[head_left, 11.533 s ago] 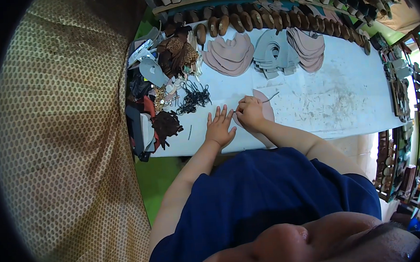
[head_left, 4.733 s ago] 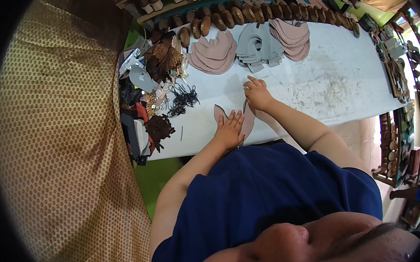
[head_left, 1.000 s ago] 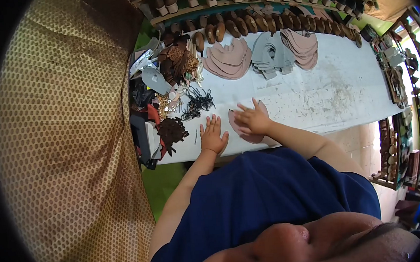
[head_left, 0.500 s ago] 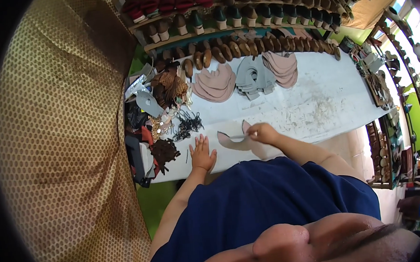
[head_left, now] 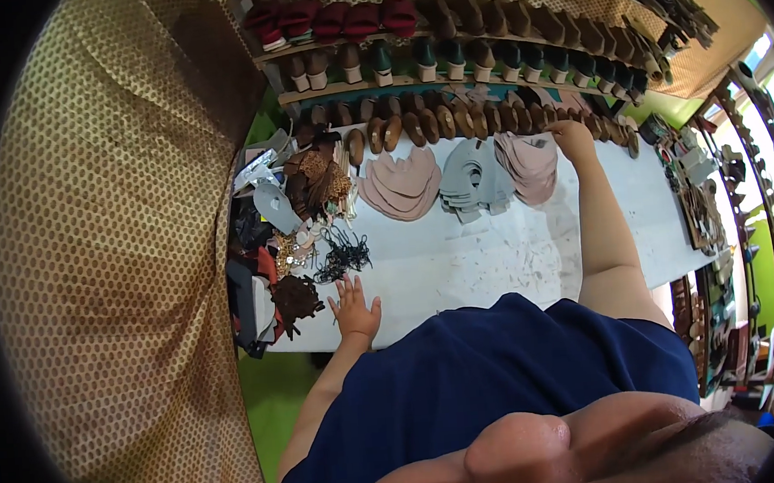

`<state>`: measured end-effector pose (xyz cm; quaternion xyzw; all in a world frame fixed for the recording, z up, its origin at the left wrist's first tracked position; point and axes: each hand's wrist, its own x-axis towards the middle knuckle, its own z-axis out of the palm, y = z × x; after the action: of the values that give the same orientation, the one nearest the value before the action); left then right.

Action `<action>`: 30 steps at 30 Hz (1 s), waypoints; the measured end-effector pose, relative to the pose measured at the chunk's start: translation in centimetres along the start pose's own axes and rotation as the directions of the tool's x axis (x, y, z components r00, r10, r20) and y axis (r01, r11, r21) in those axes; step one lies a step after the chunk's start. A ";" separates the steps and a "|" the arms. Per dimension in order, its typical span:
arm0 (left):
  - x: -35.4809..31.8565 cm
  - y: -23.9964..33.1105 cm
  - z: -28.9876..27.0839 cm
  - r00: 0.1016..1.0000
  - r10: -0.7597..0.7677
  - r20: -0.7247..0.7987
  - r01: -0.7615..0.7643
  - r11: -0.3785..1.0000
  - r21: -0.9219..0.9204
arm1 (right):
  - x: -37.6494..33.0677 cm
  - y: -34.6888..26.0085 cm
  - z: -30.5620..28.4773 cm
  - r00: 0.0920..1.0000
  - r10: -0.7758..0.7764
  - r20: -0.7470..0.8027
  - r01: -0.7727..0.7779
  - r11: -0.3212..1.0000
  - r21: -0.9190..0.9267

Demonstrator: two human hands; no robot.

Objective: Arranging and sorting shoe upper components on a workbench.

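The left hand (head_left: 354, 315) lies palm down on the white tabletop (head_left: 416, 275), fingers spread, holding nothing, near a dark brown bundle (head_left: 297, 302) and black cords (head_left: 343, 255). The right hand (head_left: 575, 141) reaches to the far side, beside the rightmost pink stack (head_left: 532, 176) and near brown shoes (head_left: 447, 122); its fingers are bent, their grip unclear. A grey stack (head_left: 462, 197) sits left of the pink one.

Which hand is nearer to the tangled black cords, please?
Left. The left hand is just in front of the black cords; the right hand is farther, by the rightmost pink stack.
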<state>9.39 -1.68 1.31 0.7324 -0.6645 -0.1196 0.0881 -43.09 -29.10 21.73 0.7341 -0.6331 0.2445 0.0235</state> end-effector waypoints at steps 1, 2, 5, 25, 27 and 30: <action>-0.2 0.0 -0.1 1.000 -0.019 -0.004 0.019 1.000 -0.001 | 0.4 1.3 1.6 1.000 -0.016 0.007 0.016 1.000 0.008; -0.2 0.1 -0.2 1.000 -0.016 0.001 0.016 1.000 0.004 | 0.5 2.7 3.6 0.996 0.023 0.082 -0.014 0.995 -0.102; -0.2 0.0 -0.3 0.999 -0.035 0.004 0.035 0.999 0.010 | -0.5 1.6 9.1 0.990 0.038 0.137 -0.002 0.966 -0.259; 0.5 0.0 -0.8 0.996 -0.061 0.062 0.064 0.997 -0.039 | 4.9 -19.2 24.9 0.896 -0.026 0.443 -0.158 0.914 0.373; 0.7 0.2 -0.8 0.997 -0.046 0.067 0.049 0.998 -0.032 | 7.0 -18.2 24.8 0.991 -0.065 0.120 0.015 0.925 0.379; 0.5 0.0 -0.7 0.996 -0.051 0.072 0.052 0.998 -0.019 | 9.4 -20.5 21.3 0.998 -0.044 0.047 0.020 0.909 0.416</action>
<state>9.60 -2.19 1.99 0.7437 -0.6467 -0.1548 0.0690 -16.02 -41.03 12.36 0.7391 -0.5550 0.3525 -0.1465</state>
